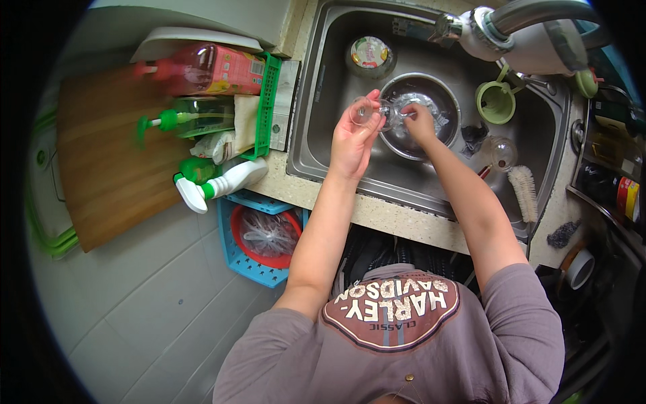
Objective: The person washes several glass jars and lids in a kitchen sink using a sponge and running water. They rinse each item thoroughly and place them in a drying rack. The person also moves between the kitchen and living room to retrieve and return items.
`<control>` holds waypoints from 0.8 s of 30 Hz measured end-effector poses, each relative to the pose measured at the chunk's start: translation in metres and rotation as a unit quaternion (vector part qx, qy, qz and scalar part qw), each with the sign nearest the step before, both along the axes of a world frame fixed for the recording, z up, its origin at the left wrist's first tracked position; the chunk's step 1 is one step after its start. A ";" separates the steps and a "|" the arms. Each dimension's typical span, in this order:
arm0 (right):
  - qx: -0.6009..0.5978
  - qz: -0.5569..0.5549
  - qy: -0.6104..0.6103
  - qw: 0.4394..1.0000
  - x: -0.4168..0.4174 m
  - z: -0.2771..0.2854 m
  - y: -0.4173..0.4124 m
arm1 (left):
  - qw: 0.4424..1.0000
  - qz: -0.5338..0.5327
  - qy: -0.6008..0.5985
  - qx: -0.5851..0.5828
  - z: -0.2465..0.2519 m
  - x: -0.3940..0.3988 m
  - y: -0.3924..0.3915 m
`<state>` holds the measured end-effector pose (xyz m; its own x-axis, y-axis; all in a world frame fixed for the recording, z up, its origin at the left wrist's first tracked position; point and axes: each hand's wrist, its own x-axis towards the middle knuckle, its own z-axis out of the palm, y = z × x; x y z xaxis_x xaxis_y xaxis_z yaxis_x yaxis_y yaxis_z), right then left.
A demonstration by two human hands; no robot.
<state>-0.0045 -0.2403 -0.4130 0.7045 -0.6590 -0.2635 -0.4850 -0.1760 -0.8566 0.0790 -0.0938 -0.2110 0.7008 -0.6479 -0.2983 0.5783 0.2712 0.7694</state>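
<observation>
My left hand (357,134) holds a small clear glass vessel (362,112), tilted on its side, above the left rim of a round metal bowl (456,113). Over the bowl, my right hand (420,122) has its fingers curled close to the vessel's other end; whether they pinch something thin and clear cannot be told. Shiny water or clear material shows inside the bowl, which stands in a stainless steel sink (333,65). Behind it is a lidded glass jar (370,55). To the right lie a green funnel-like strainer (496,102), a dark scrubber (473,139), a clear glass piece (503,153) and a bottle brush (523,189).
A faucet (484,30) overhangs the sink's back right. On the left, a green basket (267,106) borders soap bottles, with a white spray bottle (222,184) at the counter edge. A blue plastic holder (262,272) hangs below. Bottles on a rack (600,202) stand at right.
</observation>
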 end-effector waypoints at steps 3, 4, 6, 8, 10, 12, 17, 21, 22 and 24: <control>0.053 -0.061 -0.147 0.986 -0.002 0.047 -0.009 | 0.988 -0.024 -0.150 0.036 0.026 -0.003 0.002; -0.005 -0.035 -0.165 0.986 -0.003 0.081 -0.009 | 0.988 -0.015 -0.152 0.028 0.037 -0.004 0.004; -0.131 0.005 -0.235 0.963 -0.006 0.142 -0.006 | 0.966 -0.013 -0.255 0.044 0.057 -0.008 0.007; -0.237 0.051 -0.294 0.924 -0.013 0.197 0.000 | 0.947 -0.007 -0.319 0.044 0.075 -0.011 0.012; -0.343 0.074 -0.335 0.874 -0.017 0.225 0.005 | 0.936 -0.006 -0.351 0.028 0.092 -0.012 0.015; -0.376 0.101 -0.362 0.847 -0.019 0.239 0.006 | 0.928 -0.003 -0.372 0.015 0.104 -0.014 0.018; -0.252 0.031 -0.224 0.941 -0.014 0.193 -0.019 | 0.932 0.007 -0.356 0.064 0.075 -0.011 0.018; 0.492 -0.161 -0.336 0.787 -0.019 0.230 -0.030 | 0.997 0.027 -0.046 0.052 0.046 -0.009 0.016; 0.523 -0.117 -0.349 0.769 -0.027 0.235 -0.033 | 0.998 0.014 0.061 0.030 0.043 -0.006 0.018; 0.569 -0.063 -0.347 0.743 -0.036 0.255 -0.031 | 0.980 0.006 0.201 -0.004 0.033 -0.006 0.016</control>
<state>-0.0401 -0.2716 -0.1580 0.8827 -0.3600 -0.3019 0.1922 0.8630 -0.4672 0.0725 -0.0783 -0.1782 0.5350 -0.6438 -0.5471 0.8310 0.2842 0.4782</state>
